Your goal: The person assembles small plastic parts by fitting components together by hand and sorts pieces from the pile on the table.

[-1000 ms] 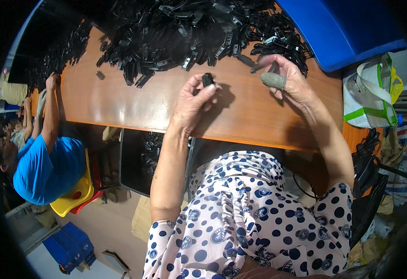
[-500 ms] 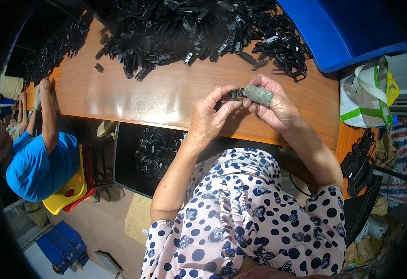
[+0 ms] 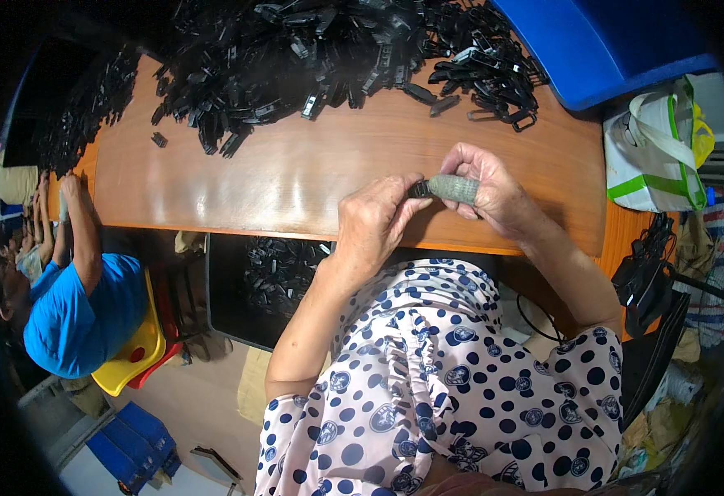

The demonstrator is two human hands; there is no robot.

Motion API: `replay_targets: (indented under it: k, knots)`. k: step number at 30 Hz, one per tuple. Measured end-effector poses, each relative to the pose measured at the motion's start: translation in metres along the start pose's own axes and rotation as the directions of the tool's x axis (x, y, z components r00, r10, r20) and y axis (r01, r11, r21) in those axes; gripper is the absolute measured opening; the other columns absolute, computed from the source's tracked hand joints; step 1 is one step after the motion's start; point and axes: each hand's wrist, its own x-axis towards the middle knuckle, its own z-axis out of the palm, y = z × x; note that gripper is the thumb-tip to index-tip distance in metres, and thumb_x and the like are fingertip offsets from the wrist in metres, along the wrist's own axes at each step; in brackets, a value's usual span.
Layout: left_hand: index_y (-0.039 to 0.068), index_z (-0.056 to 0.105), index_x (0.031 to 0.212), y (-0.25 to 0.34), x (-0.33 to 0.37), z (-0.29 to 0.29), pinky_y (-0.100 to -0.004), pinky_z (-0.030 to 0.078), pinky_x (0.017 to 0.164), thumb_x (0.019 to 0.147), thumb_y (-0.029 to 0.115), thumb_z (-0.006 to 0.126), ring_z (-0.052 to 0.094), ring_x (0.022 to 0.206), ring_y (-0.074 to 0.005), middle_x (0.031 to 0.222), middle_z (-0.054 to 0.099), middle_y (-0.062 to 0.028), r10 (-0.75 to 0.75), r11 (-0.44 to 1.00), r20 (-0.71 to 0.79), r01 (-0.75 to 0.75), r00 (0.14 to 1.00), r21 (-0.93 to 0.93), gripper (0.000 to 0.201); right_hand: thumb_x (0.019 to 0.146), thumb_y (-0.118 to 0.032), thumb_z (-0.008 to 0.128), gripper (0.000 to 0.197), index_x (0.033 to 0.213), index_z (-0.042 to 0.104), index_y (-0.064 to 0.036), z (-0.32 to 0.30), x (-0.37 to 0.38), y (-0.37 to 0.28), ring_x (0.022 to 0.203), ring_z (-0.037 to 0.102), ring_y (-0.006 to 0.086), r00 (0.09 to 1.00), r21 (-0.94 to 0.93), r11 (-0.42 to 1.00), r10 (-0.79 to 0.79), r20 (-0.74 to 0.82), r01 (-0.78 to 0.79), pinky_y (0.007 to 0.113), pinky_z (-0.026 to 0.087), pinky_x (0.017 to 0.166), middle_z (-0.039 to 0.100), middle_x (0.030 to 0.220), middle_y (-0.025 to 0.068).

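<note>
A small black plastic buckle [image 3: 419, 189] is between my two hands, just above the near part of the table. My left hand [image 3: 368, 221] pinches one end of it between thumb and fingers and covers much of it. My right hand [image 3: 501, 192] wears a grey knitted finger cover [image 3: 453, 189], whose tip presses on the buckle's other end. Its remaining fingers are curled, and the thumb's contact with the buckle is hidden. Beyond my hands, a large heap of similar black buckles [image 3: 296, 70] lies along the far side of the wooden table [image 3: 271, 182].
A black bin [image 3: 223, 289] holding more black parts stands below the table edge at left. Blue plastic [image 3: 602, 50] and a white-green bag [image 3: 651, 157] are at right. A person in a blue shirt [image 3: 85, 314] sits at the left. One loose piece [image 3: 159, 140] lies apart.
My left hand has rolled over, showing more of its back and hiding more of the buckle. My right hand's bare fingers have drawn back a little from the buckle. The whole view has shifted slightly.
</note>
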Motion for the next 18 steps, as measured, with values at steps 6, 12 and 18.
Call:
replay_targets:
  k: [6,12,18]
  knots:
    - [-0.002,0.063,0.094,0.01,0.005,0.014,-0.0307,0.05,0.057,0.078,0.008,0.07,0.062,0.062,-0.0223,0.072,0.062,-0.0135,0.048,0.999,0.048,-0.049,0.998,0.015,0.02,0.086,-0.008,0.06,0.014,0.098,0.053,-0.0029,-0.012,-0.012,-0.001,0.066,0.054,0.008,0.974,-0.02,0.974,0.225,0.006,-0.225,0.019,0.036,0.05,0.06,0.079,0.0079]
    - [0.001,0.066,0.098,0.013,0.017,0.028,-0.0334,0.049,0.081,0.078,0.009,0.071,0.06,0.096,-0.0247,0.106,0.06,-0.0147,-0.218,0.92,0.146,0.253,0.965,-0.298,0.023,0.089,-0.016,0.062,0.021,0.102,0.054,-0.0024,-0.018,-0.018,-0.007,0.075,0.059,0.0111,0.959,0.279,0.918,0.276,0.064,-0.283,0.02,0.039,0.057,0.061,0.087,0.006]
    - [0.006,0.068,0.102,0.012,0.032,0.039,-0.0417,0.033,0.105,0.079,0.025,0.072,0.038,0.129,-0.0282,0.143,0.037,-0.0149,-0.261,0.516,0.304,0.398,0.916,-0.758,0.03,0.095,-0.04,0.05,0.044,0.118,0.051,-0.002,-0.039,-0.022,0.003,0.086,0.06,0.0166,0.909,0.146,0.984,0.033,0.415,-0.103,0.028,0.047,0.077,0.061,0.092,0.0068]
